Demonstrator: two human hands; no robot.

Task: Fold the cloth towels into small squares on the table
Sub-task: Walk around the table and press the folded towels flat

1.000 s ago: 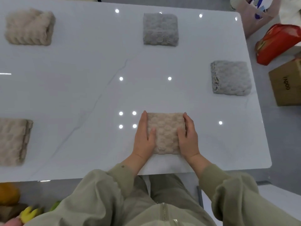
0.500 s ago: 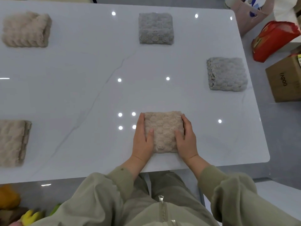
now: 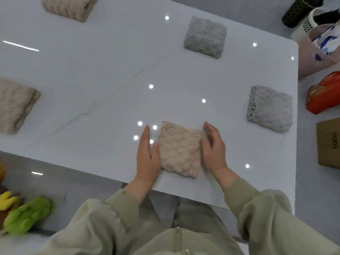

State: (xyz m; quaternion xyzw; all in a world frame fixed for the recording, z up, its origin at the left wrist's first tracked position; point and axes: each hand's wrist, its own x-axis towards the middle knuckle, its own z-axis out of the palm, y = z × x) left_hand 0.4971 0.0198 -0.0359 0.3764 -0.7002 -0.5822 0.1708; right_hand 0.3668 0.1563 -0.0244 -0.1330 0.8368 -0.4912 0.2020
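Head view: folded beige towel (image 3: 179, 149) lies low-centre on the surface (image 3: 92, 70), nearly square, longer axis up-down, turned slightly clockwise. Left hand (image 3: 147, 153) and right hand (image 3: 213, 148) flank it, fingers loosely extended, touching its side edges. Two more beige squares (image 3: 14, 105) lie left, two grey squares (image 3: 270, 107) right.

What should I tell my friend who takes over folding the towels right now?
Left hand: open, flat beside the beige towel's left edge, thumb touching it.
Right hand: open, touching its right edge.
Done: this towel is a folded square near the table's front edge; two grey towels and two other beige towels lie folded farther out.
Left: let go; no unfolded towel in view.
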